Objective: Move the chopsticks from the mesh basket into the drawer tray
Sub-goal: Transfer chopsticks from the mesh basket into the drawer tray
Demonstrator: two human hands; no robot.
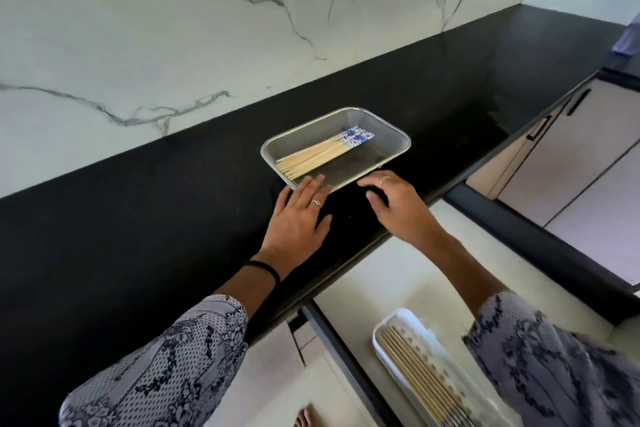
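Note:
A rectangular metal mesh basket (388, 133) sits on the black countertop. A bundle of pale wooden chopsticks (318, 154) with blue-and-white patterned ends lies inside it, along its left side. My left hand (299, 215) is flat and open, fingertips touching the basket's near rim. My right hand (394, 204) hovers open just in front of the basket's near right corner, holding nothing. Below the counter, a white drawer tray (384, 329) lies in the open drawer with several chopsticks in it; my right sleeve covers part of it.
The black countertop (138, 218) runs along a white marble wall (173, 28). The open drawer (398, 274) juts out under the counter, with a dark front edge at right. Pale cabinet fronts (571, 163) with black handles stand farther right. A bare foot (306, 418) shows on the floor.

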